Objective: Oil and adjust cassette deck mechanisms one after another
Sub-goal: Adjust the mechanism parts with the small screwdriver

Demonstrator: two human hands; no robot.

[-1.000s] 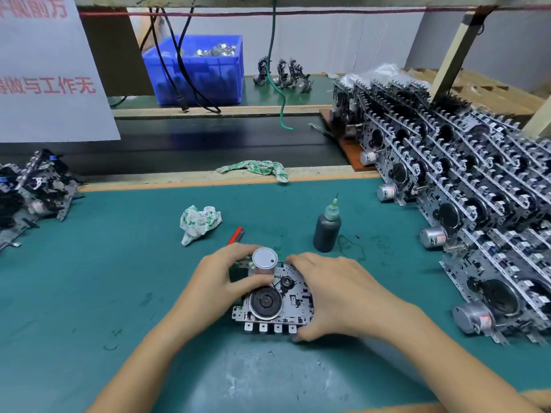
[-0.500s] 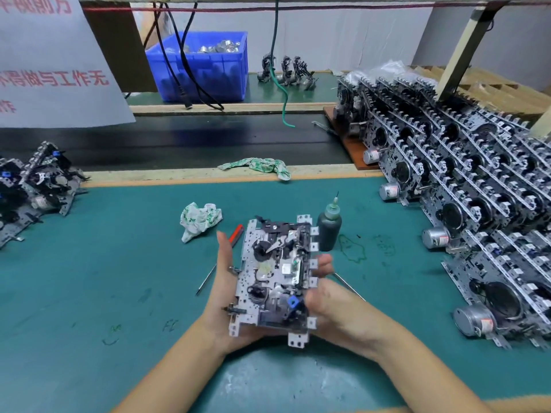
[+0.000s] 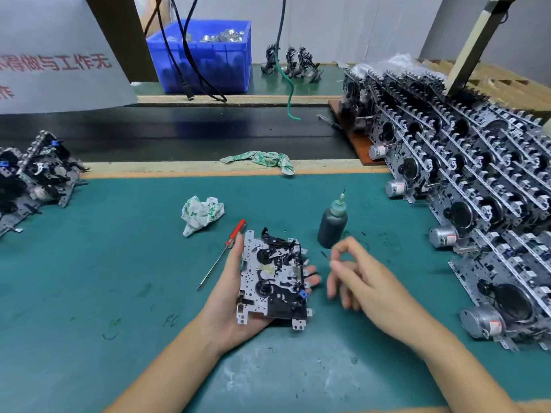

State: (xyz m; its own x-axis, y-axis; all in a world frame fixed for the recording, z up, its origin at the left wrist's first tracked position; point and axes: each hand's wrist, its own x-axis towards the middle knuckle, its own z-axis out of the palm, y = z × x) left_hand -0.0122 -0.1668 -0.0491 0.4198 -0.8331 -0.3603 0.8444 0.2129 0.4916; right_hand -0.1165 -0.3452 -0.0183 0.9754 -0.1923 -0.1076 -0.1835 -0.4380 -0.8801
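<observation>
A cassette deck mechanism (image 3: 274, 278), a perforated metal plate with black gears and levers facing up, lies in my left hand (image 3: 226, 302) just above the green mat. The thumb holds its left edge and the fingertips curl up past its right edge. My right hand (image 3: 363, 281) hovers just right of the mechanism and does not touch it. Its thumb and forefinger pinch a thin dark-tipped rod (image 3: 325, 254), blurred by motion. A dark oil bottle (image 3: 332, 223) with a needle tip stands upright just behind that hand.
A red-handled screwdriver (image 3: 222, 254) and a crumpled cloth (image 3: 201, 213) lie left of the mechanism. Several stacked mechanisms (image 3: 477, 189) fill the right side, and more (image 3: 35, 174) sit at the far left. A rag (image 3: 262, 159), a black conveyor belt (image 3: 179, 129) and a blue bin (image 3: 205, 61) lie beyond.
The mechanism was lifted off the mat and turned over, gear side up. My right hand has let go of it and taken the thin rod from the mat, leaving my left hand alone holding it.
</observation>
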